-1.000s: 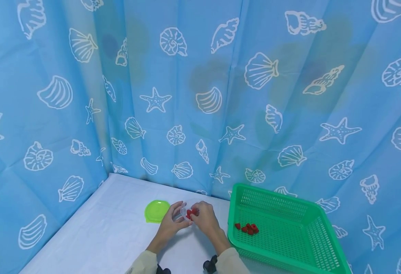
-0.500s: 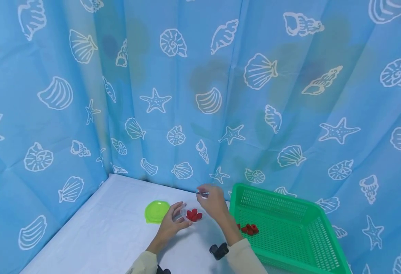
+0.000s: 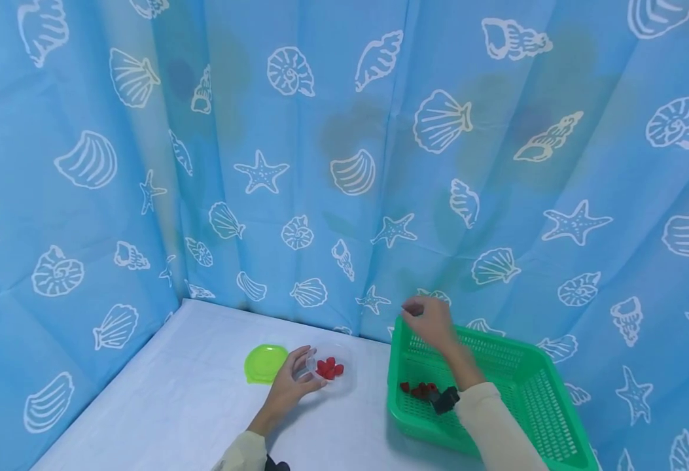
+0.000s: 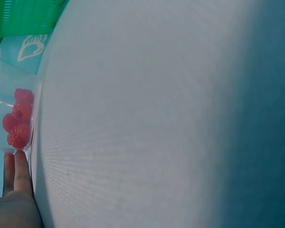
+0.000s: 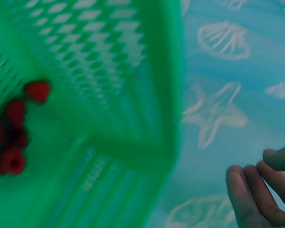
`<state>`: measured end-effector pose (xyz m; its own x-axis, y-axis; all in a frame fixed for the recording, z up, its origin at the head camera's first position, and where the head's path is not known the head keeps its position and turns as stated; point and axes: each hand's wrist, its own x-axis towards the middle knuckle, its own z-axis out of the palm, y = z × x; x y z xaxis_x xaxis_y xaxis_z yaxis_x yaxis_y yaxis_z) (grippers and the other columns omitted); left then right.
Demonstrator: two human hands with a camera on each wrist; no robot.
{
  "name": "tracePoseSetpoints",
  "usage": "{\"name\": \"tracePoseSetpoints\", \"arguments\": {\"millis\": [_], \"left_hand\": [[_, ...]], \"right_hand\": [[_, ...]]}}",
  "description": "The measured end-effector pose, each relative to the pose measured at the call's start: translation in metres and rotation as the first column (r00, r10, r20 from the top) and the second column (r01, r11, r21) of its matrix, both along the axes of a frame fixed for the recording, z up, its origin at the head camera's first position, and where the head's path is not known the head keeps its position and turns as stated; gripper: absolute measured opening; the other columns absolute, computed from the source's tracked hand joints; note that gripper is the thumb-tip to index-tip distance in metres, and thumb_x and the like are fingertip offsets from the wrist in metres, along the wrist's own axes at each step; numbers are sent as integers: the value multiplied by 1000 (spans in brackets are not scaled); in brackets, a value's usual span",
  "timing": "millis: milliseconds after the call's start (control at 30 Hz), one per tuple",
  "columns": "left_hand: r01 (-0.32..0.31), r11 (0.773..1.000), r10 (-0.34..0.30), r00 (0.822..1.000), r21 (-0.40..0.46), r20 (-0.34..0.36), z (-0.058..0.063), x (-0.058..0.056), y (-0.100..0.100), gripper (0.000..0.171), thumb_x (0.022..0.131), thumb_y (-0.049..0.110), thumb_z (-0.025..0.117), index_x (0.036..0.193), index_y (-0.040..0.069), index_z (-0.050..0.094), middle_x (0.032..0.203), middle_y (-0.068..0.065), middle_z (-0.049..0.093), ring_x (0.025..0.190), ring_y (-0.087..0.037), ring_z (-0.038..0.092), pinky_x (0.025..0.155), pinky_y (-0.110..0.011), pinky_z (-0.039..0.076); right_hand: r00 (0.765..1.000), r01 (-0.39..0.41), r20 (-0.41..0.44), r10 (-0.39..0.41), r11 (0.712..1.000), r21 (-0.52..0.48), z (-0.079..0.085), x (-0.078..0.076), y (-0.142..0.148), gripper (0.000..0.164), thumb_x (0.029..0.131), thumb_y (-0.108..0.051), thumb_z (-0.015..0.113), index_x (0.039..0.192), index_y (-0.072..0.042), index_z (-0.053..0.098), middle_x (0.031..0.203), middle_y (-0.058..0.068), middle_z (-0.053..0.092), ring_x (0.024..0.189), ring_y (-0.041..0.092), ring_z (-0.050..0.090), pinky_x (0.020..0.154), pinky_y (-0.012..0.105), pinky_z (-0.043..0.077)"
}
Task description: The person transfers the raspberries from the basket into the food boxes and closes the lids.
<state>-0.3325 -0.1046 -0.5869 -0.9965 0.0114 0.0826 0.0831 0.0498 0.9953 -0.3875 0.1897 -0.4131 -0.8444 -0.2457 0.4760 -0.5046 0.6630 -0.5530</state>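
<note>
A clear plastic container [image 3: 347, 376] with several raspberries [image 3: 329, 368] in it stands on the white table. My left hand [image 3: 288, 389] holds its left side, thumb near and fingers far. In the left wrist view, the fingers [image 4: 22, 173] lie against the container's wall beside the raspberries [image 4: 20, 116]. My right hand [image 3: 432, 322] is raised over the back left corner of the green basket [image 3: 400, 399], fingers loosely bent with nothing between them. More raspberries [image 5: 12, 159] lie in a cluster on the basket's floor, partly behind the right wrist in the head view.
A lime green lid [image 3: 265, 364] lies on the table [image 3: 191, 386] left of the container. Behind the table hangs a blue curtain [image 3: 315, 196] with white shells and starfish, close to the basket's back wall.
My right hand has left the container, lifted and swung right to above the basket's corner. The left hand has stayed at the container, and the raspberries inside are now in plain view.
</note>
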Motion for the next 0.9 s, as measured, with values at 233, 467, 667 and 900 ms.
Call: {"name": "tracePoseSetpoints", "arguments": {"millis": [233, 467, 667, 900], "left_hand": [[-1, 1000, 1, 1000, 4, -6, -2, -2, -2, 84, 77, 23, 84, 147, 17, 38, 148, -6, 44, 136, -33, 41, 100, -43, 46], [-16, 1000, 16, 1000, -12, 1, -2, -1, 0, 84, 77, 25, 84, 147, 17, 38, 148, -6, 45, 135, -33, 43, 99, -43, 47], [-16, 1000, 16, 1000, -17, 12, -1, 0, 0, 84, 77, 24, 84, 147, 16, 38, 148, -8, 45, 135, -34, 43, 99, -43, 47], [-2, 1000, 3, 1000, -4, 14, 0, -1, 0, 83, 78, 22, 83, 147, 15, 38, 148, -9, 45, 135, -35, 42, 100, -44, 46]], "right_hand": [[965, -36, 262, 7, 994, 108, -17, -3, 43, 15, 87, -8, 69, 95, 4, 73, 87, 12, 72, 80, 28, 68, 70, 43, 57], [823, -77, 568, 8, 992, 98, -42, -3, 63, 15, 84, 0, 63, 91, 7, 75, 91, 15, 72, 77, 32, 69, 70, 45, 58], [730, -36, 682, -35, 995, 89, -57, 0, 70, 15, 81, 4, 63, 89, 8, 75, 89, 14, 72, 81, 32, 70, 74, 45, 59], [669, -41, 741, -64, 992, 123, -65, 4, 73, 10, 80, -2, 69, 73, 4, 70, 79, 10, 68, 72, 23, 63, 75, 44, 58]]}}
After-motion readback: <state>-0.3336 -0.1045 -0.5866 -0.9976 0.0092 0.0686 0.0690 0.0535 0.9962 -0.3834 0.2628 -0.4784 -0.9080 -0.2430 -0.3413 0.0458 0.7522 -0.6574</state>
